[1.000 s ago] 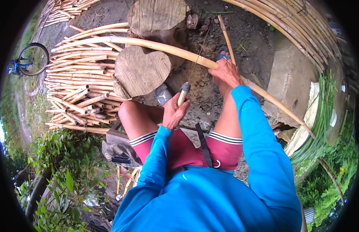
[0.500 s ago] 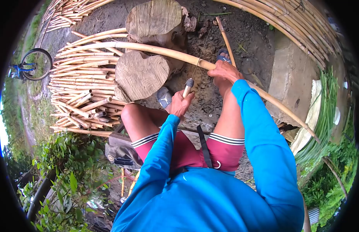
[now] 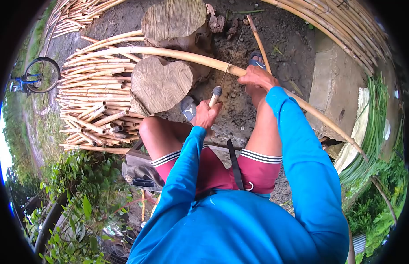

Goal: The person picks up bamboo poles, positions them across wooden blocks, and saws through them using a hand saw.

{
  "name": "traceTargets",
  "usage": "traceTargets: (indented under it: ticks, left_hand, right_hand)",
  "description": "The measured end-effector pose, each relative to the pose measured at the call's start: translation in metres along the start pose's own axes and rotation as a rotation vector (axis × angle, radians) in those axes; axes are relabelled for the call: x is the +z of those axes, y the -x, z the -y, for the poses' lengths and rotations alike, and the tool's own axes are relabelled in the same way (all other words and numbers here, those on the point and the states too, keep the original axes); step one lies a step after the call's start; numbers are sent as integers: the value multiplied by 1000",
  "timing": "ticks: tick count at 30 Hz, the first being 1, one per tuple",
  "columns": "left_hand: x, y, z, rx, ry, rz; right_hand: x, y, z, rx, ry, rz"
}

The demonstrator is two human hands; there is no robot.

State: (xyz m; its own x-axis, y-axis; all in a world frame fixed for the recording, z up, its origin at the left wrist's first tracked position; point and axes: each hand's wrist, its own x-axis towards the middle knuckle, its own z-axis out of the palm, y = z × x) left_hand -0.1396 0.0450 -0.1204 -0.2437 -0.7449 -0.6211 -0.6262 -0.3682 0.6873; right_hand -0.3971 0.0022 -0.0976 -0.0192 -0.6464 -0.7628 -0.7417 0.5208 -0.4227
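My left hand [image 3: 206, 115] is wrapped round the pale handle [image 3: 214, 97] of a tool with a dark collar. From the collar a thin blade [image 3: 233, 56], seen nearly edge-on, runs up across the long bamboo pole [image 3: 186, 56]. Blade and pole meet just left of my right hand [image 3: 259, 78], which is closed round the pole above my right knee. The pole stretches from the stacked bamboo at left, past the stumps, to the grass at right. Whether the blade has cut into it is too small to tell.
Two cut stumps [image 3: 162, 83] stand ahead on the left, beside stacked bamboo pieces [image 3: 96, 94]. A short stick [image 3: 259, 42] lies near my right foot. Long poles [image 3: 327, 26] and a concrete block [image 3: 330, 81] are at right. A bicycle [image 3: 41, 75] is far left.
My left hand and the tool moved up and slightly right, closer to the pole, compared with one second ago. My right hand keeps its hold on the pole.
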Motion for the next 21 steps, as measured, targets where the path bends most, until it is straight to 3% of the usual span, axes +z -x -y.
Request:
traceTargets:
  ticks: [7, 10, 12, 14, 17, 19, 21]
  left_hand:
    - [-24, 82, 29, 16, -16, -48]
    - [-17, 69, 30, -18, -69, -63]
    - [-7, 29, 14, 69, -95, 33]
    - [3, 0, -8, -115, -63, 27]
    - [-11, 31, -1, -75, -38, 12]
    - [-17, 66, 38, -39, -38, -33]
    - [-20, 76, 32, -98, -23, -17]
  right_hand:
    - [0, -1, 5, 29, 77, -63]
    - [2, 0, 5, 45, 114, -94]
    - [-2, 2, 9, 53, 115, -108]
    - [0, 4, 9, 61, 67, -56]
    - [-7, 5, 14, 94, 82, -60]
    - [-4, 2, 9, 81, 92, -57]
    - [-1, -6, 7, 91, 104, -62]
